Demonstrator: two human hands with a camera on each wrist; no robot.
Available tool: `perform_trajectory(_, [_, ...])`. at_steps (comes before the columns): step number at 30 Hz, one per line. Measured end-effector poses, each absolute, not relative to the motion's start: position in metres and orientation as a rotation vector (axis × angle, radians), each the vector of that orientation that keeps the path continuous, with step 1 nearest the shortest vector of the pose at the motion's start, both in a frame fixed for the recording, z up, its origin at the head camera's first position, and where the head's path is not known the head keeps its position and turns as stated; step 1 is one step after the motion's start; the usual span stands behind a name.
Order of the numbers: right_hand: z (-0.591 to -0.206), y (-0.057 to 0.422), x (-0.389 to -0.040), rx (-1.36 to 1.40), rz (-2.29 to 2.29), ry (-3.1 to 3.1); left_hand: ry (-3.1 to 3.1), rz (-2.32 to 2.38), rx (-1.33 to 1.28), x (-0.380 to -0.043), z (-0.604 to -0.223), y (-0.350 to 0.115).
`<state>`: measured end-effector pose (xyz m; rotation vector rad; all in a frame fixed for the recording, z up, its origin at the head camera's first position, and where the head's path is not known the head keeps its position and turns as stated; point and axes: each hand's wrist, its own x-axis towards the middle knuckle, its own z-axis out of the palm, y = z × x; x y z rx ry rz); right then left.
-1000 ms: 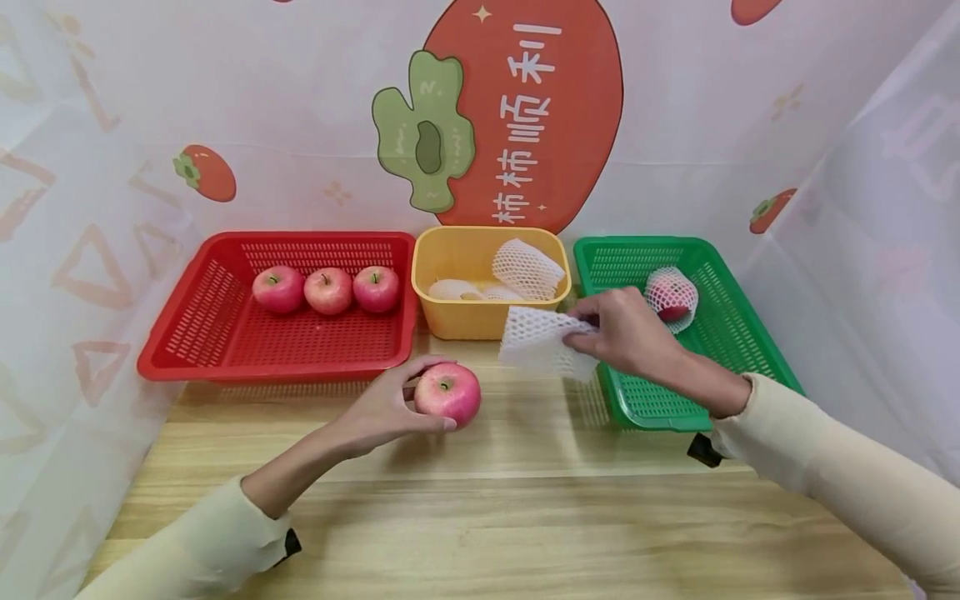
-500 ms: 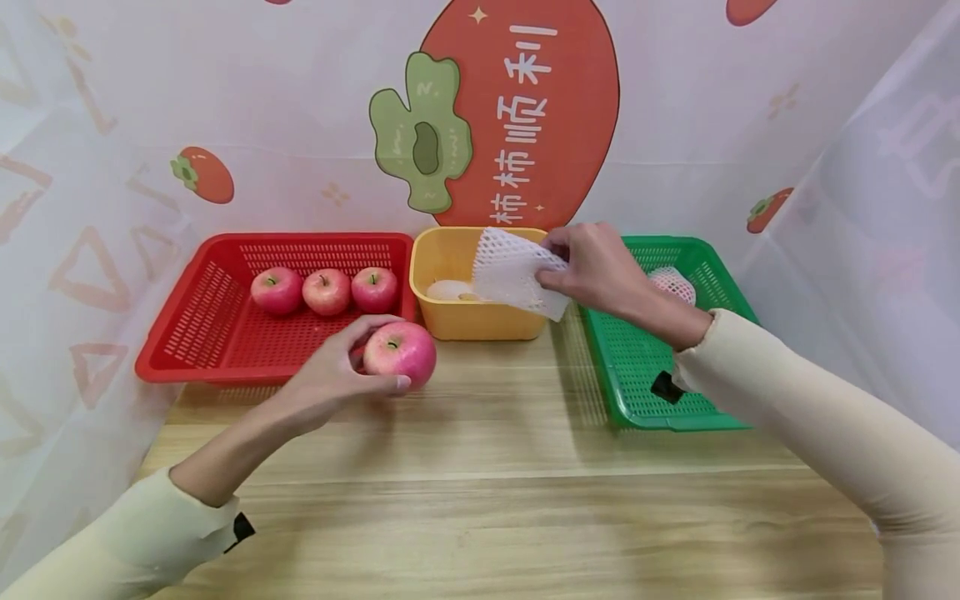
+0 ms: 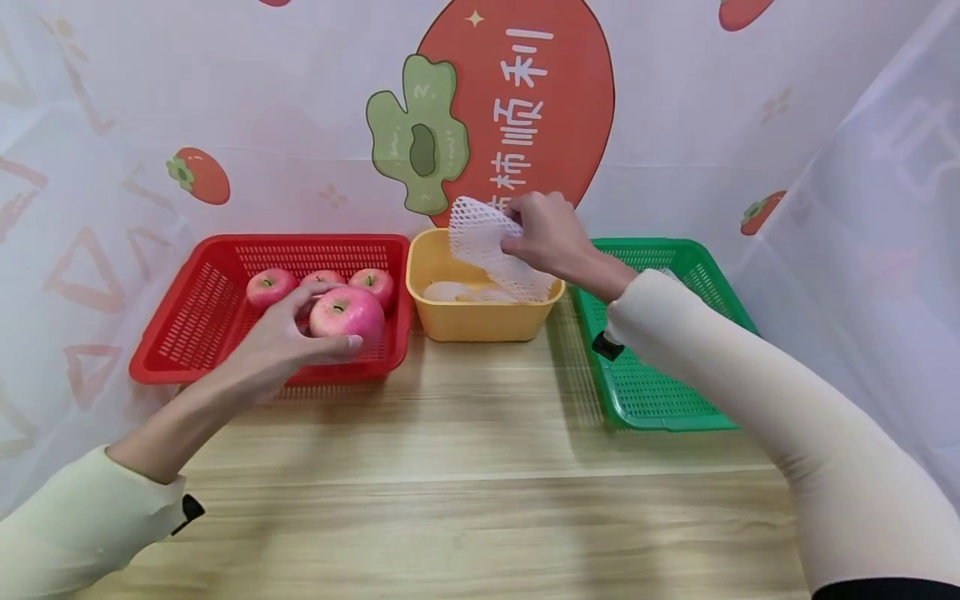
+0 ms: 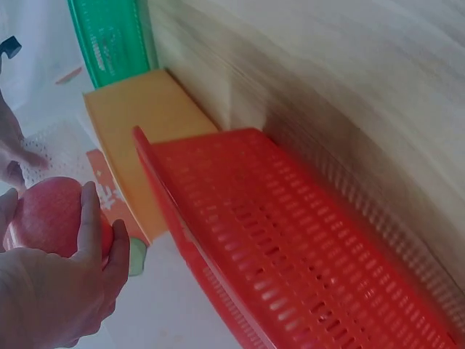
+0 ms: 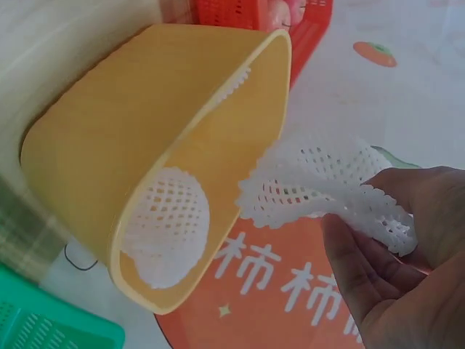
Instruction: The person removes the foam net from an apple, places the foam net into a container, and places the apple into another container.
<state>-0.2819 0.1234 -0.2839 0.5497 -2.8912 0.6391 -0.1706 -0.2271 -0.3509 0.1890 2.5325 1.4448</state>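
My left hand (image 3: 273, 337) grips a pinkish-red apple (image 3: 348, 320) above the front of the red basket (image 3: 168, 333). Behind it in that basket sit more apples (image 3: 271, 287), one of them partly covered by the hand. Over the yellow bin (image 3: 483, 321), my right hand (image 3: 551, 233) pinches a white foam net sleeve (image 3: 480, 233). The right wrist view shows this foam net (image 5: 320, 182) between thumb and fingers, outside the bin's mouth. Other foam nets (image 5: 167, 225) lie inside the bin.
To the right stands a green basket (image 3: 645, 392), partly hidden by the right sleeve. All the containers rest on a wooden table (image 3: 450, 467), against a printed white backdrop (image 3: 300, 100).
My left hand has carried the apple left, from the table's middle to above the red basket. The right hand has moved left and up with the foam net, from the green basket's edge to the yellow bin.
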Motion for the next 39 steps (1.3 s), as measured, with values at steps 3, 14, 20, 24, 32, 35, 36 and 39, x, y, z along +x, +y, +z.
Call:
perform_trajectory(3, [-0.29,0.114,-0.291,0.528,0.641,-2.906,2.526,1.478,0.129,-0.176,-0.35,-0.235])
perform_trajectory(14, [-0.312,0.083,-0.31,0.468,0.507,-2.967,2.48,1.597,-0.033,-0.197,-0.353,-0.265])
perform_trajectory(20, [-0.328,0.068,-0.317,0.507,0.304,-2.98,2.51,1.581,-0.085,-0.206,-0.359,-0.284])
perform_trajectory(24, [-0.341,0.06,-0.319,0.589,0.033,-2.917,2.567,1.514,-0.124,-0.21,-0.361,-0.296])
perform_trajectory(32, [-0.354,0.052,-0.314,0.648,0.164,-3.08,2.512,1.57,-0.208,-0.22,-0.374,-0.32])
perform_trajectory(35, [-0.35,0.054,-0.313,0.628,0.299,-3.086,2.525,1.543,-0.259,-0.222,-0.379,-0.329])
perform_trajectory(36, [-0.348,0.055,-0.313,0.621,0.344,-3.073,2.529,1.533,-0.277,-0.223,-0.38,-0.332])
perform_trajectory(39, [-0.341,0.062,-0.312,0.599,0.442,-3.003,2.539,1.511,-0.334,-0.225,-0.385,-0.34])
